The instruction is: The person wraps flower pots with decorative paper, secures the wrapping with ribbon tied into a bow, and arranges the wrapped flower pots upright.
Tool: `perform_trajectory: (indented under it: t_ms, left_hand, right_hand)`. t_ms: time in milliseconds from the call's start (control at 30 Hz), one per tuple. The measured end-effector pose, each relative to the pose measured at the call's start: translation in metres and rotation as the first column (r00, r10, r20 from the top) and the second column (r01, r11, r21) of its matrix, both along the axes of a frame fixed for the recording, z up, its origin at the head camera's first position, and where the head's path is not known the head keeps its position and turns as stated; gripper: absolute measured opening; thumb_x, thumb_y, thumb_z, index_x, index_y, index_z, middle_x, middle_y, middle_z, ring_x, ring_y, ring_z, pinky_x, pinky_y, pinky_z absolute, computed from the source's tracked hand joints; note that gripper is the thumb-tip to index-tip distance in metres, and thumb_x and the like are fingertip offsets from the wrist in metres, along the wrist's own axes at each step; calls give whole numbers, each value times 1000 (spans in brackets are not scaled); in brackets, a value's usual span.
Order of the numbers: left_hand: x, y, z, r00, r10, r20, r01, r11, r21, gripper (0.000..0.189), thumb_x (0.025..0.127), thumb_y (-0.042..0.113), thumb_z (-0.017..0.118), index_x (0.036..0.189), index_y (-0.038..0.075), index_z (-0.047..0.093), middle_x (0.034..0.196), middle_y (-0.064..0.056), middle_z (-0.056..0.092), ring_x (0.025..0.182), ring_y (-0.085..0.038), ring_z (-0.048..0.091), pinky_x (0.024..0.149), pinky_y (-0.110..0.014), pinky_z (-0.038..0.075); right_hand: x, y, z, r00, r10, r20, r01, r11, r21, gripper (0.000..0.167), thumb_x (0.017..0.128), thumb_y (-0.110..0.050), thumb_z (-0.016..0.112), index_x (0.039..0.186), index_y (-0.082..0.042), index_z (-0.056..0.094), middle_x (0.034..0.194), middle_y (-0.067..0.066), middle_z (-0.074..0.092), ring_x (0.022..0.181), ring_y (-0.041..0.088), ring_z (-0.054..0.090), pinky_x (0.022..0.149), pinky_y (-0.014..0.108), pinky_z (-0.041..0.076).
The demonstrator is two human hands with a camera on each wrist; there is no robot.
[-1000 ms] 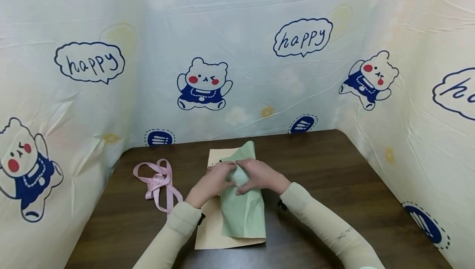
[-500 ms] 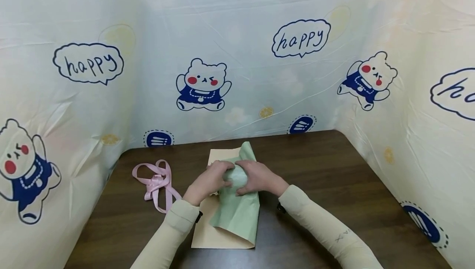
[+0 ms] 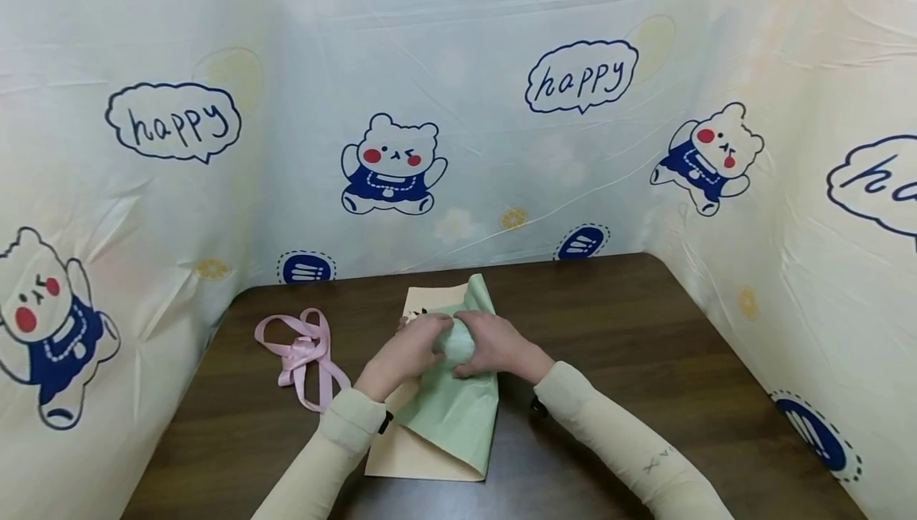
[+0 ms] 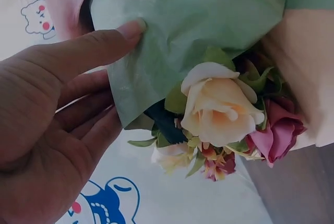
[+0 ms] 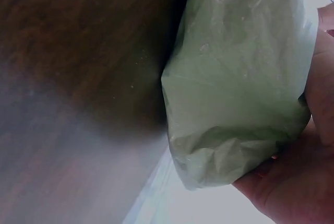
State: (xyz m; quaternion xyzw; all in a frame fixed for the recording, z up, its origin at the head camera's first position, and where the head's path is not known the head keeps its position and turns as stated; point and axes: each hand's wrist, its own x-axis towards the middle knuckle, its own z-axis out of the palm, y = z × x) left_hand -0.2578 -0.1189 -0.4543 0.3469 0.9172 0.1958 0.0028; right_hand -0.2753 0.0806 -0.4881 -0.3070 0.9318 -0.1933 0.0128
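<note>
Green wrapping paper (image 3: 458, 412) lies folded over beige paper (image 3: 408, 456) in the middle of the table. In the left wrist view, artificial flowers stick out of the green paper: a cream rose (image 4: 222, 109), a dark pink rose (image 4: 276, 130) and smaller blossoms. My left hand (image 3: 404, 353) pinches the green paper's edge, thumb on top and fingers behind it. From the other side my right hand (image 3: 501, 345) holds the wrapped bundle, its thumb and fingers curved around the paper. The stems are hidden inside the wrapping.
A looped pink ribbon (image 3: 304, 353) lies on the brown table (image 3: 609, 329), left of the papers. A printed cloth curtain (image 3: 487, 146) with bears hangs behind the table and on both sides.
The near end of the green and beige papers has swung left, and the green paper's lower edge now slants. Both hands stay at the bundle, with only slight shifts.
</note>
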Motion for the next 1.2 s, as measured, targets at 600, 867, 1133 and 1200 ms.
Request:
perform_trajectory:
  t_ms: [600, 867, 1133, 1200]
  left_hand:
    - [12, 17, 1, 991, 101, -87, -105, 994, -39, 53, 78, 18, 90, 120, -5, 67, 106, -17, 67, 93, -31, 67, 80, -41, 58]
    - [13, 15, -6, 986, 98, -134, -107, 992, -60, 50, 78, 19, 90, 115, -7, 67, 101, -16, 65, 85, -30, 66, 77, -45, 58]
    - [20, 24, -18, 970, 138, -199, -166, 977, -131, 78, 77, 23, 91, 135, -14, 54, 118, -24, 60, 110, -35, 61, 85, -40, 58]
    - [20, 25, -19, 967, 147, -209, -176, 976, -128, 78, 76, 22, 92, 134, -13, 55, 117, -23, 60, 111, -35, 61, 85, -39, 58]
  right_hand:
    - [-5, 6, 7, 993, 116, 35, -118, 992, 47, 95, 79, -58, 80, 151, -8, 45, 139, 5, 60, 115, 19, 63, 91, 39, 55]
    - [-34, 21, 23, 921, 228, 315, -211, 974, -87, 49, 110, -27, 38, 153, -5, 45, 155, 10, 48, 135, 25, 52, 111, 44, 43]
    - [-61, 25, 12, 915, 224, 335, -202, 974, -100, 44, 112, -22, 32, 143, -5, 58, 144, 10, 60, 133, 24, 55, 110, 43, 44]
    - [-61, 26, 10, 915, 219, 340, -198, 976, -93, 44, 113, -25, 32, 137, -6, 63, 127, 14, 68, 115, 23, 64, 102, 41, 49]
